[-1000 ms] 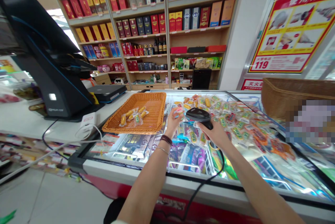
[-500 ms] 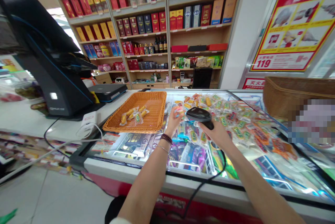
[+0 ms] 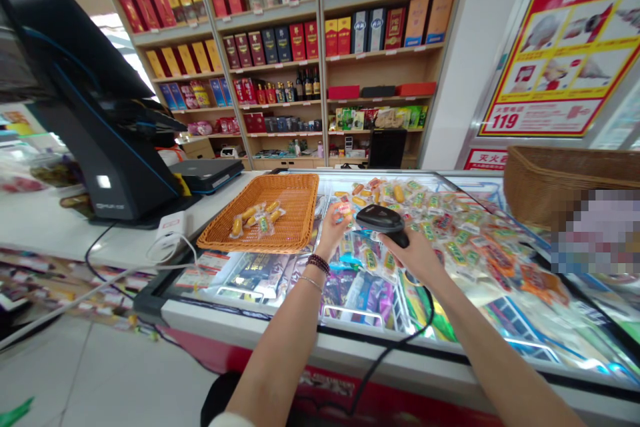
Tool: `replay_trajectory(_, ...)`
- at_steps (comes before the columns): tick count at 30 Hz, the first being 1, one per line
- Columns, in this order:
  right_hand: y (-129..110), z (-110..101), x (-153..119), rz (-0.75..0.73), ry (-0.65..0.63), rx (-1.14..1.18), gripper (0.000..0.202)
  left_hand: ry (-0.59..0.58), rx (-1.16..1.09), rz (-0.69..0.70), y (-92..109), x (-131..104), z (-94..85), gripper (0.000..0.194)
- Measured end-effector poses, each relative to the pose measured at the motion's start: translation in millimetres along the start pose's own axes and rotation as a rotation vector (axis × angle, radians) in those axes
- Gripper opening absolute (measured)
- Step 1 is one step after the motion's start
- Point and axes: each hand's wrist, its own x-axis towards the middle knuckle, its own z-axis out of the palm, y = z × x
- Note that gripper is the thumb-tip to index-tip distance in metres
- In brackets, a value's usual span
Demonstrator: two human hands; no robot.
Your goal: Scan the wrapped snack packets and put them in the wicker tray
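My right hand (image 3: 417, 252) is wrapped round the handle of a black barcode scanner (image 3: 381, 219), whose head points left. Just left of the scanner head, my left hand (image 3: 333, 227) pinches a small wrapped snack (image 3: 343, 208) with a reddish label, lit by the scanner's glow. Many more wrapped snacks (image 3: 455, 252) with green, yellow and orange labels lie spread on the glass freezer top (image 3: 480, 288). To the left, an orange wicker tray (image 3: 295, 214) holds several wrapped snacks (image 3: 257, 219). The scanner's black cable (image 3: 395, 345) hangs from my right hand over the freezer edge.
A black checkout terminal (image 3: 117, 174) and a dark flat scale (image 3: 205, 176) stand on the white counter at left. A white power strip with cables (image 3: 171, 227) lies near the tray. A brown wicker basket (image 3: 543, 177) sits at right; stocked shelves (image 3: 320, 74) line the back.
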Motion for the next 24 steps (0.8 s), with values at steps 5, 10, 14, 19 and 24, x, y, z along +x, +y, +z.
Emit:
replay_trajectory(5,-13,-12,-4,-0.015,-0.021,-0.002,0.037,0.011,0.015,0.006,2,-1,0.0,0.060)
replay_trajectory(10,-20,-23,-11,0.040,-0.019,0.010,0.038,-0.001,-0.001,0.018,3,-1,-0.4,0.060)
replay_trajectory(14,-28,-37,-18,0.032,-0.040,0.002,0.038,0.004,0.001,0.009,2,-1,0.1,0.059)
replay_trajectory(19,-43,-53,-24,0.045,-0.035,-0.054,0.039,0.013,0.010,0.013,3,-3,3.1,0.055)
replay_trajectory(24,-46,-57,-21,0.014,-0.073,-0.022,0.040,0.022,0.000,0.046,13,-3,9.3,0.050)
